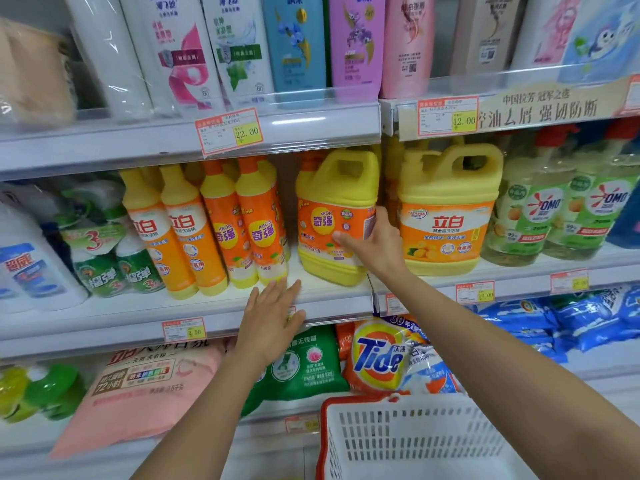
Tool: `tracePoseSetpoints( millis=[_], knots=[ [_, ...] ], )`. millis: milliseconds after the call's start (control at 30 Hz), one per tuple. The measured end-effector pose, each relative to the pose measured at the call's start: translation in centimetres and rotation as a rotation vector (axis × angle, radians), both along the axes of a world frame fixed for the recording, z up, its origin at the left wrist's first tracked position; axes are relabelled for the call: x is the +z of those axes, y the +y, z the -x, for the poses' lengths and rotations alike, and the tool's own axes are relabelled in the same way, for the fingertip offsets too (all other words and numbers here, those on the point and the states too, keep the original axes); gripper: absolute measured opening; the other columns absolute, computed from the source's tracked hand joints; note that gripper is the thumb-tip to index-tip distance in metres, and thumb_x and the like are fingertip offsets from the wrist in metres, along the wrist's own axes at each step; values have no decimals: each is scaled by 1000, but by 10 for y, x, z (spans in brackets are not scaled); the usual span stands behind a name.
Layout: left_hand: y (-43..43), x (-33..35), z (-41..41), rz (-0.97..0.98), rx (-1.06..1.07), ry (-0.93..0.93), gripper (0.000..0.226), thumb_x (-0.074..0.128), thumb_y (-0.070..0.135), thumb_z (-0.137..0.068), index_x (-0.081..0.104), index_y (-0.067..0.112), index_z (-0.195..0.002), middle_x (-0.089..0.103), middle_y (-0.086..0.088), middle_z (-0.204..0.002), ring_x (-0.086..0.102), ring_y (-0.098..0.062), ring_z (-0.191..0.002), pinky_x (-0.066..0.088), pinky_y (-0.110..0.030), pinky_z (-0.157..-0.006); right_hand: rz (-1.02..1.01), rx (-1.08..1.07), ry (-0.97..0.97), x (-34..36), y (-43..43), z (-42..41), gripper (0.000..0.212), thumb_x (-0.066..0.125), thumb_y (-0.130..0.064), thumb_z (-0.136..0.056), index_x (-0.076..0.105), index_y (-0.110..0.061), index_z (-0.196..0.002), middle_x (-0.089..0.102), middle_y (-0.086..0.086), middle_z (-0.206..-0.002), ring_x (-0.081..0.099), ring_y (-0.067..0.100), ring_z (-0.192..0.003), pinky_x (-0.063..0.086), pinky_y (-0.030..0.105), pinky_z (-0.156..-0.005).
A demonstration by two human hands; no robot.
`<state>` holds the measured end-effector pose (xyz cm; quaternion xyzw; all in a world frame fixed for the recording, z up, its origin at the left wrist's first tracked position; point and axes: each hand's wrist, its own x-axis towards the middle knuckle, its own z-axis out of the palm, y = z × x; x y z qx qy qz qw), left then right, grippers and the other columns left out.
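Observation:
A yellow dish-soap jug (pixel 332 202) with an orange label and a moulded handle stands on the middle shelf (pixel 173 306). My right hand (pixel 375 242) grips its right side, thumb across the label front and fingers round the far edge. My left hand (pixel 272 315) reaches out flat with straight fingers over the shelf's front edge, just below and left of the jug, holding nothing. A white plastic shopping basket (pixel 412 441) with a red rim sits low at the bottom, under my right forearm.
Slim orange and yellow dish-soap bottles (pixel 242 223) stand left of the jug, a second yellow jug (pixel 448 209) right of it. Shampoo bottles (pixel 294 46) fill the top shelf. Detergent bags, among them a Tide bag (pixel 379 358), lie on the lower shelf.

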<state>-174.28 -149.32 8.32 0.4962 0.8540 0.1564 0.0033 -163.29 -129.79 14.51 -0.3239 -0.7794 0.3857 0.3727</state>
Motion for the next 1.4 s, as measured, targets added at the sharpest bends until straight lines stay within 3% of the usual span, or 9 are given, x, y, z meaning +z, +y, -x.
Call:
tracePoseSetpoints(
  millis=[267,367,467,700,800,1000,1133,1267,1400],
  knots=[
    [-6,2,2,-114,-11,-105,59,41,38,-103,20,20,-155,17,0,-163,12,-17,-150,-1,-33,-122,-26,-49,-42,17,-5,1,65,72,-64,-77,58,-17,-119,72,4,-108,69,25,-96,55,45,-86],
    [-10,6,-2,-335,54,-366,58,42,38,-102,25,19,-154,31,-1,-158,28,-21,-145,22,-38,-119,29,-27,13,18,-9,-7,65,73,-62,-77,58,-15,-120,72,2,-107,70,21,-95,56,45,-86],
    [-10,21,-11,-630,68,-663,55,43,48,-99,36,26,-149,45,7,-149,42,-7,-133,33,-22,-104,127,8,109,21,-14,-18,50,75,-56,-79,58,-21,-110,72,1,-103,70,18,-92,57,44,-86],
    [-17,48,-39,-801,2,-1389,73,79,49,-66,54,28,-131,70,2,-120,70,-20,-103,60,-44,-75,499,201,310,21,-53,-57,28,76,-35,-85,66,-14,-100,76,9,-100,75,17,-81,60,33,-71],
    [-30,39,-57,-898,105,-1380,82,85,44,-55,52,30,-129,71,-1,-112,73,-20,-93,60,-43,-71,581,308,306,17,-77,-73,44,73,-34,-86,59,-11,-122,73,9,-113,75,11,-83,58,23,-64],
    [-62,23,-81,-961,123,-1317,59,82,42,-60,61,31,-114,75,4,-99,73,-21,-89,60,-40,-64,730,656,310,-8,-99,-101,73,75,-27,-78,41,-34,-143,69,2,-126,68,25,-112,60,43,-82],
    [-77,18,-91,-831,188,-1218,70,77,48,-63,59,28,-127,67,0,-118,68,-17,-103,57,-42,-87,635,548,315,-16,-110,-105,88,81,-26,-73,36,-32,-149,73,3,-117,71,25,-105,61,42,-82],
    [-83,23,-96,-804,174,-1129,67,78,53,-61,59,39,-124,72,8,-106,69,-13,-102,54,-41,-94,543,457,290,-19,-114,-105,80,82,-22,-77,40,-28,-145,76,4,-106,74,21,-95,61,39,-80],
    [-81,23,-103,-825,183,-1100,48,81,45,-61,63,40,-105,71,4,-111,68,-18,-106,56,-38,-90,474,510,139,-6,-119,-103,66,72,-54,-74,57,-19,-128,75,2,-108,74,15,-92,57,28,-70]
  ],
)
